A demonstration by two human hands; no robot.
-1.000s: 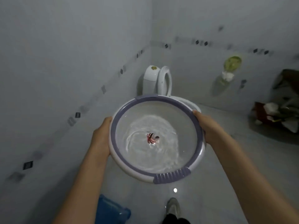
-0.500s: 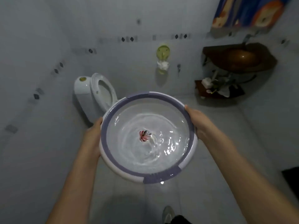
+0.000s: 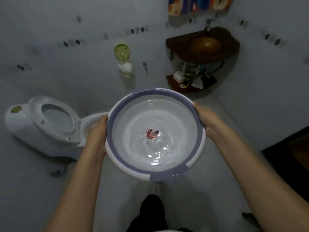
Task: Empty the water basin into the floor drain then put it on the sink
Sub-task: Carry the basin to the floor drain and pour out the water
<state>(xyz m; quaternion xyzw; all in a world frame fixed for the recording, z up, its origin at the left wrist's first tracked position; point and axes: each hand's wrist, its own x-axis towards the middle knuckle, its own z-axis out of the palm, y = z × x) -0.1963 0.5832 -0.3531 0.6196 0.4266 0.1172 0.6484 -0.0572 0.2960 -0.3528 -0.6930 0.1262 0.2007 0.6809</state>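
A round white water basin (image 3: 115,136) with a purple rim hangs level in front of me, holding rippling water and a small red-and-white mark at its centre. My left hand (image 3: 97,131) grips its left edge and my right hand (image 3: 204,117) grips its right edge. A brown corner sink (image 3: 203,45) is fixed to the wall at the upper right. No floor drain shows in the view.
A white toilet (image 3: 45,121) with its lid up stands at the left. A green wall holder (image 3: 122,51) with paper hangs on the far wall. A low shelf (image 3: 190,81) with small items sits under the sink. A colourful cloth (image 3: 197,5) hangs above it.
My view has swung to the right: the toilet slid from centre to the left and the sink came fully into sight. The basin stays held in both hands, water still swirling.
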